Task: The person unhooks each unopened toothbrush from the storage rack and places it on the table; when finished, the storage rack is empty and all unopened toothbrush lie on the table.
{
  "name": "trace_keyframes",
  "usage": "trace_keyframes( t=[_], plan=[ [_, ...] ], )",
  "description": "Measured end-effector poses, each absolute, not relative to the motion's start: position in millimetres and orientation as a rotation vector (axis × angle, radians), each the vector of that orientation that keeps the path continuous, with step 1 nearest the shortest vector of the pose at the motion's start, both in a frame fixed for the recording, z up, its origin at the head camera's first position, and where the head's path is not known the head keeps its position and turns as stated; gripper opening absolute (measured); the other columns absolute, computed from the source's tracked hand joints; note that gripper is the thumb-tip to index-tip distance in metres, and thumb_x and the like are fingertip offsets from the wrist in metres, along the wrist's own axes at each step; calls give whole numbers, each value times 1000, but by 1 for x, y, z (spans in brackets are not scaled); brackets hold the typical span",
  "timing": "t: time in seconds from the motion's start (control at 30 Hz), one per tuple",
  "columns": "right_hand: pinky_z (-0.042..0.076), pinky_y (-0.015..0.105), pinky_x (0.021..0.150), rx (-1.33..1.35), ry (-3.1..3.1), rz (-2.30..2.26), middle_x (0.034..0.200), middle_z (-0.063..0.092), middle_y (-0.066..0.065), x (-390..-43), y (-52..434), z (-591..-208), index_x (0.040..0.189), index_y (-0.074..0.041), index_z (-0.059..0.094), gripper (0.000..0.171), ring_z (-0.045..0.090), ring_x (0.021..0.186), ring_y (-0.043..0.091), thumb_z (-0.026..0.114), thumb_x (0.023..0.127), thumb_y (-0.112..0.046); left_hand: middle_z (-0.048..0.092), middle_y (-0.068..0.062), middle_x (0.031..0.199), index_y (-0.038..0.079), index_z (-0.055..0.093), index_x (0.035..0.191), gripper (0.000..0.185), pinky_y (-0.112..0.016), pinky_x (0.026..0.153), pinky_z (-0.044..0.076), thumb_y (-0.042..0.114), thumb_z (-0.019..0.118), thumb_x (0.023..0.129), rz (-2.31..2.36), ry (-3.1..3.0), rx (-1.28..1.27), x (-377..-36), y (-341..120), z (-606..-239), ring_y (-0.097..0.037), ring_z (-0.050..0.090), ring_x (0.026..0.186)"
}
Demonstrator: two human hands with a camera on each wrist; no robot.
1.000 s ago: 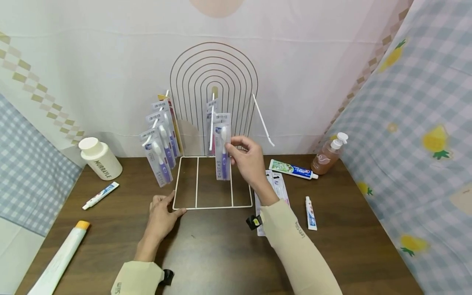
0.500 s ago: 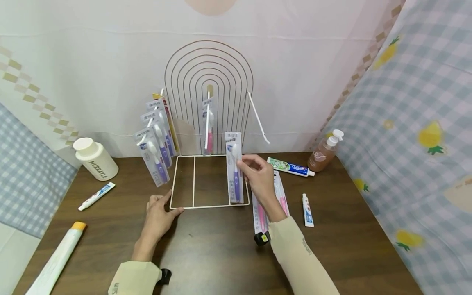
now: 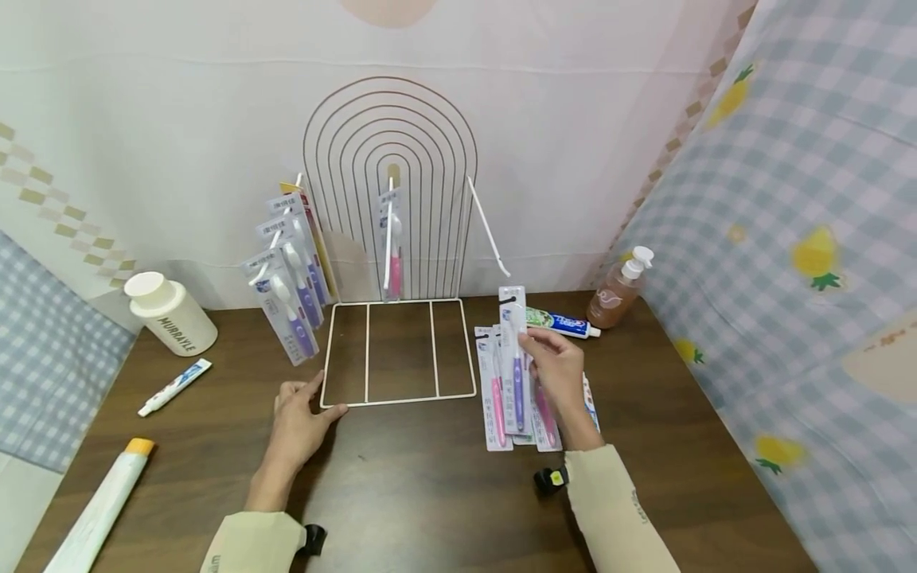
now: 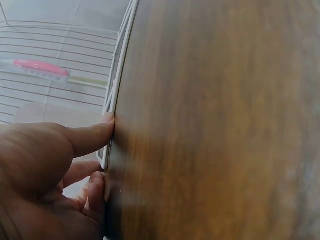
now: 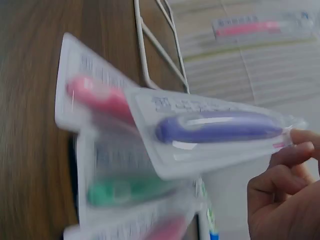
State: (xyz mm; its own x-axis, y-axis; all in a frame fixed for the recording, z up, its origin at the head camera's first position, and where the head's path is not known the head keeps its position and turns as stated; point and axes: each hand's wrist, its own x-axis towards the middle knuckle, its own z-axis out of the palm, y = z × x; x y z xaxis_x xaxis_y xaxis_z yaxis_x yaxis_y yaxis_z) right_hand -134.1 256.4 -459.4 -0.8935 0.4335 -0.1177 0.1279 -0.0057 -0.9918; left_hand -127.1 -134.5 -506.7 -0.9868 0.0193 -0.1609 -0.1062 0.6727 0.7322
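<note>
My right hand (image 3: 562, 370) pinches a packaged purple toothbrush (image 3: 519, 390) by its edge. It is over the right side of the table, above several other packaged toothbrushes. Two pink ones (image 3: 497, 406) show there, and the right wrist view adds a green one (image 5: 125, 189). My left hand (image 3: 297, 422) holds the front left corner of a white wire rack (image 3: 401, 400), thumb on the front wire and fingers at the side. On the rack's left hook hang several packaged toothbrushes (image 3: 290, 318); a pink toothbrush (image 3: 395, 255) hangs on the middle hook. The right hook (image 3: 489, 227) is bare.
A toothpaste tube (image 3: 569, 325) and a pump bottle (image 3: 618, 294) are at the back right. On the left are a cream bottle (image 3: 175, 318), a small tube (image 3: 174, 387) and a long white tube with an orange cap (image 3: 100, 509). Another small tube (image 3: 591, 402) is partly hidden behind my right hand.
My right hand has carried the purple toothbrush from near the middle hook to the right and down, over the other packaged toothbrushes. My left hand has stayed at the rack's corner.
</note>
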Motion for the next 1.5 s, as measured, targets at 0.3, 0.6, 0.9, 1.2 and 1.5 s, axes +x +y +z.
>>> trace_keyframes(
  t=[0.3,0.6,0.9,1.2,1.5],
  plan=[
    [47,20,59,-928,-2173,1874,82,70,-17,-129,299,-464,136,-5,82,34,56,65,2,79,109,-27,48,-36,142,-10,48,167,82,-66,113,42,21,85,101,1252,2811,-8,-127,-138,-518,-52,45,131],
    [48,22,62,-1037,-2269,1793,88,67,-9,-127,314,-475,136,-4,82,34,55,70,6,76,111,-26,47,-35,144,-8,44,170,83,-66,115,40,19,85,103,1235,2776,-59,-127,-135,-511,-52,43,134],
    [51,22,68,-1081,-2338,1739,101,71,-3,-128,317,-487,134,-6,83,32,60,80,8,74,112,-27,50,-36,138,-9,50,166,82,-63,107,41,24,87,100,1235,2846,7,-127,-139,-521,-52,46,126],
    [50,22,68,-1087,-2385,1683,108,72,2,-127,320,-490,133,-5,84,31,61,82,9,73,113,-26,49,-37,139,-11,49,166,82,-66,111,41,21,86,101,1239,2835,-1,-127,-138,-518,-53,45,130],
    [50,25,74,-1092,-2439,1610,120,76,8,-128,322,-491,133,-6,84,32,62,90,12,72,114,-28,46,-37,147,-9,42,170,82,-69,118,39,20,82,105,1205,2761,-47,-127,-135,-509,-54,41,137]
  ],
)
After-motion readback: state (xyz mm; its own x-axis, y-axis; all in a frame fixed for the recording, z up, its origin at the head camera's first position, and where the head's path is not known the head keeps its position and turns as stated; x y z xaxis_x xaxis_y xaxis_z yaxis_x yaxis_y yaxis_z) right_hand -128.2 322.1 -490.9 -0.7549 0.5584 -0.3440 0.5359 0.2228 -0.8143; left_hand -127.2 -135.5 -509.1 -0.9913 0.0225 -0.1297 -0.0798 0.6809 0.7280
